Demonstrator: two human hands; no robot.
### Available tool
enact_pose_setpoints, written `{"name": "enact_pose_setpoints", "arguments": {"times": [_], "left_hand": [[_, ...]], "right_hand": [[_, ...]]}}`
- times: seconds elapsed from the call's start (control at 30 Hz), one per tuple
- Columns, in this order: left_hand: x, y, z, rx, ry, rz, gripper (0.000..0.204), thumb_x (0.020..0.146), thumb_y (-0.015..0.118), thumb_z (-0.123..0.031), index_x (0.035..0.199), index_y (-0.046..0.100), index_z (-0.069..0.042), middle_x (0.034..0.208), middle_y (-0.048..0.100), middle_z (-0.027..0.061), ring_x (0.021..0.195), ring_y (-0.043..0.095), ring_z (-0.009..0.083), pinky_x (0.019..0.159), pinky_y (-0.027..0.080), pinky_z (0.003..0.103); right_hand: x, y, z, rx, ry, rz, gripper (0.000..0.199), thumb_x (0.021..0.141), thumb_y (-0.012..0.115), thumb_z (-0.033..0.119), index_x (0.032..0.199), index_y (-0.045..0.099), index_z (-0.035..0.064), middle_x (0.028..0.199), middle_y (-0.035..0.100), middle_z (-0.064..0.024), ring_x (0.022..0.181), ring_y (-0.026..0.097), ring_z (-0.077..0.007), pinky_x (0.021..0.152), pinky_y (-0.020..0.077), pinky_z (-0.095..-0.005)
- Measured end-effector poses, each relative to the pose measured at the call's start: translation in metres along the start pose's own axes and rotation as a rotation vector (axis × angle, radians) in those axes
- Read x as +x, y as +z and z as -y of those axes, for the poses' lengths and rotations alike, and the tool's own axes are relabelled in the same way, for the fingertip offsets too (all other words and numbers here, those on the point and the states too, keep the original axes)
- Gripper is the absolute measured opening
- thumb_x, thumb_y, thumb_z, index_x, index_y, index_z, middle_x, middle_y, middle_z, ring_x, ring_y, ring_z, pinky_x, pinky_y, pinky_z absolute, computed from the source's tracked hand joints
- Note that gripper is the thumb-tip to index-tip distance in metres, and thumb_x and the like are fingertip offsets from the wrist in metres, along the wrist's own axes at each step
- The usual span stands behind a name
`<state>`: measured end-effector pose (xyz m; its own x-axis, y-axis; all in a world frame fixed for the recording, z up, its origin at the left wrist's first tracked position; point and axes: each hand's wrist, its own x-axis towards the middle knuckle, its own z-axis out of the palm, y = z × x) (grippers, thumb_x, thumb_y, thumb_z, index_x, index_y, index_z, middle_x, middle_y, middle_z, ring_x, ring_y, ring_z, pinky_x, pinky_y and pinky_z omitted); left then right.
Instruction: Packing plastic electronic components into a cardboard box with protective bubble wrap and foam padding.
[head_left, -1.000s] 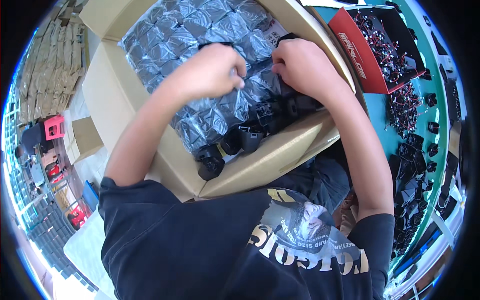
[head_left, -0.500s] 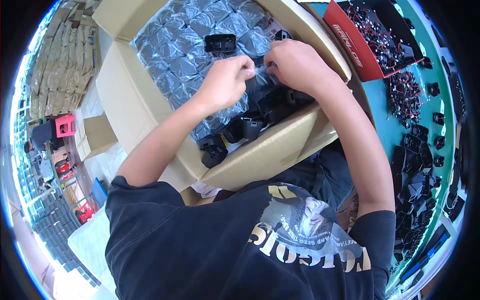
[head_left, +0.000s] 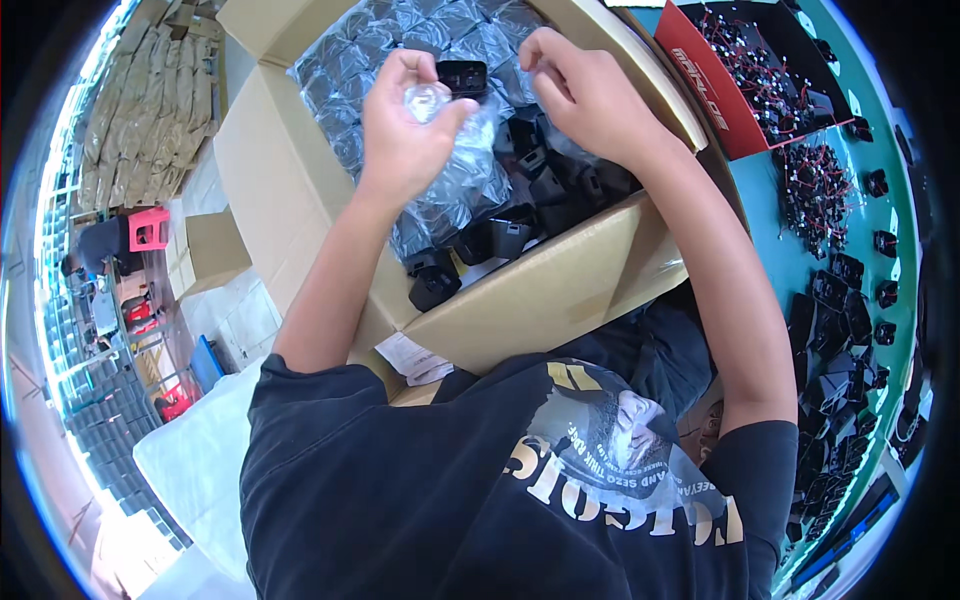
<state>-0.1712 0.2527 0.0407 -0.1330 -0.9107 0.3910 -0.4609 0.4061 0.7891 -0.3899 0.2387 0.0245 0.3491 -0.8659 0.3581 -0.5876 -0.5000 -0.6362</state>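
Observation:
My left hand (head_left: pixel 405 135) is closed round a crumpled clear plastic bag (head_left: pixel 470 160), which hangs over the box contents. My right hand (head_left: pixel 590 95) is raised near the box's right side; its fingers are bent but apart, and I see nothing held in them. Between the hands, a black plastic housing (head_left: pixel 464 78) rests on rows of grey parts wrapped in clear film (head_left: pixel 345 100). Loose unwrapped black parts (head_left: pixel 508 237) lie along the near side of the cardboard box (head_left: pixel 560 290), below both hands.
A red box (head_left: pixel 700 85) of small wired parts stands on the green table (head_left: pixel 775 260) at right. A pile of red and black wires (head_left: pixel 815 195) and many black housings (head_left: pixel 840 370) lie there too. Stacked brown packages (head_left: pixel 150 110) and a pink stool (head_left: pixel 150 230) are at left.
My hands have moved apart from their meeting point over the box. The left now holds the bunched plastic bag; the right's fingers have come open. More loose black parts show between them.

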Motion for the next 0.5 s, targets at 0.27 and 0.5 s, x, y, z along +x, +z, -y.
{"name": "enact_pose_setpoints", "arguments": {"times": [0.27, 0.5], "left_hand": [[-0.029, -0.055, 0.007, 0.485, -0.229, 0.443, 0.018, 0.070, 0.057, -0.001, 0.082, 0.070, 0.003, 0.084, 0.065, 0.0139, 0.072, 0.059, 0.0313, 0.071, 0.050, 0.036], [-0.060, -0.046, 0.014, 0.600, -0.346, 0.605, 0.018, 0.076, 0.061, -0.006, 0.087, 0.073, 0.002, 0.093, 0.071, 0.0169, 0.082, 0.064, 0.0398, 0.077, 0.052, 0.043]], "right_hand": [[0.025, 0.058, 0.031, -0.293, -0.320, 0.337, 0.010, 0.074, 0.068, 0.006, 0.082, 0.072, 0.0025, 0.080, 0.072, -0.0135, 0.068, 0.067, -0.0384, 0.067, 0.0560, -0.0417], [0.022, 0.059, 0.054, -0.522, -0.210, 0.616, 0.007, 0.076, 0.070, 0.009, 0.080, 0.073, 0.0041, 0.084, 0.072, -0.0103, 0.072, 0.067, -0.0348, 0.068, 0.0539, -0.0412]]}}
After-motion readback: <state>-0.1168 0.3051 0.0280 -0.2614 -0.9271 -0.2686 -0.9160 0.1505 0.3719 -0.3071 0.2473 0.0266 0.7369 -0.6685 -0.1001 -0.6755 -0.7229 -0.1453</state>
